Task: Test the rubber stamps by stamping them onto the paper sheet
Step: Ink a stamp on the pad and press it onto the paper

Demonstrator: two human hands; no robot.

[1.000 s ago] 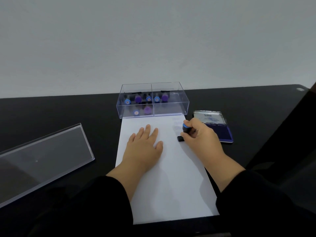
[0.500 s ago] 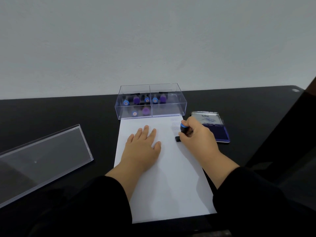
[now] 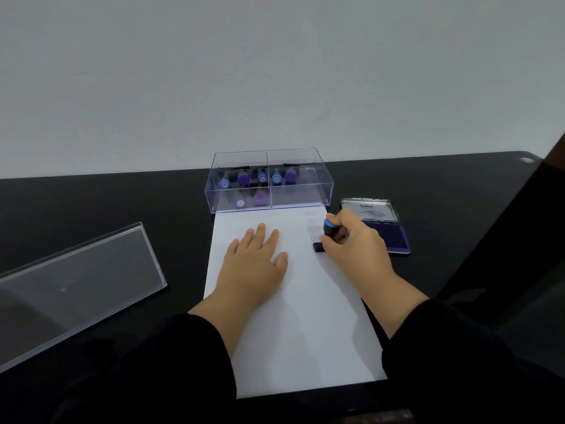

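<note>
Paper sheet: the white paper sheet (image 3: 293, 316) is lying lengthwise on the black table (image 3: 91, 209), running from the centre of the frame down toward the bottom edge; its far end is touching the front of the clear box.
Left hand: the left hand (image 3: 253, 264) is resting palm down on the upper left part of the sheet, fingers straight and slightly spread, holding nothing.
Right hand: the right hand (image 3: 354, 243) is sitting at the sheet's right edge, right of centre in the frame, with its fingers curled around a stamp.
Held stamp: the stamp (image 3: 327, 231) is showing a blue cap at the top and a dark body, tilting a little to the left; its black base (image 3: 318, 246) is meeting the paper near the right edge.
Prints: faint bluish stamp marks (image 3: 313, 221) are showing in a short column on the sheet's upper right corner, just above the stamp base; their wording is too faint to read.
Stamp box: the clear box (image 3: 302, 191) is standing above the sheet at centre frame, split by a divider, with blue-capped and purple-capped stamps (image 3: 260, 197) lying mostly in its left compartment.
Ink pad: the open ink pad (image 3: 394, 237) is lying on the table just right of the right hand, its metal lid (image 3: 370, 211) folded back toward the wall.
Box lid: a clear flat lid (image 3: 73, 289) is lying at the left of the frame, well apart from the sheet.
</note>
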